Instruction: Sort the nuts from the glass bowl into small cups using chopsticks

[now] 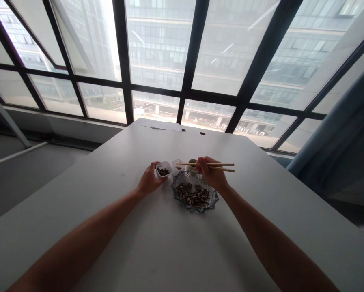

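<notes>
My left hand (150, 178) is wrapped round a small white plastic cup (157, 173), tilted a little toward me, with dark sunflower seeds (163, 172) inside. In my right hand (211, 172) is a pair of wooden chopsticks (222, 165), their tips pointing left above a second small white cup (174, 167). That cup holds some light brown bits, too small to name. Below the chopsticks stands a scalloped glass bowl (211, 206) of striped sunflower seeds (194, 194). Behind the bowl is a small container with a greenish top (193, 161), partly hidden by my right hand.
Everything stands on a white table (123, 243). Sheets of paper (160, 124) lie at its far edge, near two round cable holes (202, 133). Large black-framed windows (157, 48) rise beyond. A blue-grey curtain (337, 134) hangs at right, and a white metal frame (11, 121) stands at left.
</notes>
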`<action>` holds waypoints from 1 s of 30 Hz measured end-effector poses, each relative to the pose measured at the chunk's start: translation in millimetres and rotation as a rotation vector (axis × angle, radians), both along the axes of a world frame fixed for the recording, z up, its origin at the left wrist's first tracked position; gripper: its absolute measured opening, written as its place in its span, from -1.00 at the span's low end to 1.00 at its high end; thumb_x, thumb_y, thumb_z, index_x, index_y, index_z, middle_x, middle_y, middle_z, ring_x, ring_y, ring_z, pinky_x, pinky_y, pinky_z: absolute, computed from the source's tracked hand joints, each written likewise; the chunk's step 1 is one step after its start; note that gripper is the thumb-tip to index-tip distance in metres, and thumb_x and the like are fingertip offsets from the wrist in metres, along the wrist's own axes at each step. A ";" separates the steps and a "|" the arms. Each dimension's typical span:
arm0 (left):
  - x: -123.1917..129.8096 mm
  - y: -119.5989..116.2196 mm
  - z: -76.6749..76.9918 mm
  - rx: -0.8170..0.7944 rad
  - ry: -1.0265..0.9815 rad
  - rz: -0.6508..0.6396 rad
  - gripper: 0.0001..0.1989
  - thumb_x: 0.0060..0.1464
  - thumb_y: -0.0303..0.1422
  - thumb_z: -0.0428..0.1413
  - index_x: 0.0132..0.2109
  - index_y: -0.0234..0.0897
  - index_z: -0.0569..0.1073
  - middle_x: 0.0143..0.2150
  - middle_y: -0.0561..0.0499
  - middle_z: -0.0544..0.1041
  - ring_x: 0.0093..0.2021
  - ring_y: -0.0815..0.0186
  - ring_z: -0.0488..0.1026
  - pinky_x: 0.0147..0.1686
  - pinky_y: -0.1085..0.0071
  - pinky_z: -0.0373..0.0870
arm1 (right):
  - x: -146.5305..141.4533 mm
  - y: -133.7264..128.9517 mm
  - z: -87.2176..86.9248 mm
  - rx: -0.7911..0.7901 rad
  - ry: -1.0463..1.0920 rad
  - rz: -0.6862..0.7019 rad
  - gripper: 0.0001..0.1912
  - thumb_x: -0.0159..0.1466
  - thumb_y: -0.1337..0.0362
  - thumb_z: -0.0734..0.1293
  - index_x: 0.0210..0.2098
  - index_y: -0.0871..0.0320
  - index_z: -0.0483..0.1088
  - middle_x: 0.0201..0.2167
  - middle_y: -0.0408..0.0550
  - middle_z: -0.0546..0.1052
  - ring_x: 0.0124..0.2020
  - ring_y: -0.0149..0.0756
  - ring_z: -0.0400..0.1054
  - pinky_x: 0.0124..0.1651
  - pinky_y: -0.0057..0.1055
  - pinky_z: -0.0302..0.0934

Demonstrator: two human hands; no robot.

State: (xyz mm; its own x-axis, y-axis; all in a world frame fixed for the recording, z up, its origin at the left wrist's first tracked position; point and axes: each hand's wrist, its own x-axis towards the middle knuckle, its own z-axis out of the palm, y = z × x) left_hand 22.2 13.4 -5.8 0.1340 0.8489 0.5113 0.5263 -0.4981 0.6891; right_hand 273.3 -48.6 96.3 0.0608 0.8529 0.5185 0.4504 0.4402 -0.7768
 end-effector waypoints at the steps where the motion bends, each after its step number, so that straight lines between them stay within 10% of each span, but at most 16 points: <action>1: 0.3 -0.1 0.0 -0.002 -0.002 0.000 -0.39 -0.08 -0.21 0.29 0.11 -0.21 0.28 0.01 -0.16 0.54 0.01 0.09 0.53 0.03 0.09 0.45 | 3.2 -1.5 -0.1 0.004 0.028 -0.007 -0.45 0.26 -0.24 0.27 -0.47 0.14 0.44 -0.61 -0.06 0.52 -0.60 -0.33 0.40 -0.54 -0.43 0.31; 6: 0.6 -1.0 0.9 -0.011 -0.001 -0.010 -0.38 -0.08 -0.22 0.29 0.12 -0.21 0.29 0.02 -0.17 0.54 0.02 0.09 0.52 0.02 0.11 0.46 | 24.1 -24.2 -0.2 0.011 0.151 -0.100 -0.42 0.28 -0.24 0.24 -0.52 0.14 0.44 -0.71 -0.10 0.45 -0.72 -0.38 0.29 -0.65 -0.45 0.21; 15: -1.8 -0.7 2.3 -0.034 0.017 -0.011 -0.36 -0.07 -0.17 0.28 0.14 -0.23 0.28 0.00 -0.18 0.56 0.04 0.07 0.52 -0.02 0.15 0.48 | 34.2 -46.7 -14.0 -0.302 0.003 0.182 -0.44 0.20 -0.25 0.32 -0.52 0.14 0.44 -0.65 -0.08 0.50 -0.70 -0.36 0.34 -0.66 -0.45 0.23; 30: -2.3 -2.5 6.0 -0.037 0.023 0.000 -0.36 -0.08 -0.11 0.28 0.11 -0.24 0.31 -0.04 -0.17 0.58 -0.04 0.09 0.55 -0.07 0.20 0.48 | 62.4 -53.3 -4.1 -0.246 0.009 0.076 -0.40 0.22 -0.26 0.29 -0.52 0.18 0.44 -0.71 -0.08 0.47 -0.74 -0.42 0.28 -0.69 -0.50 0.16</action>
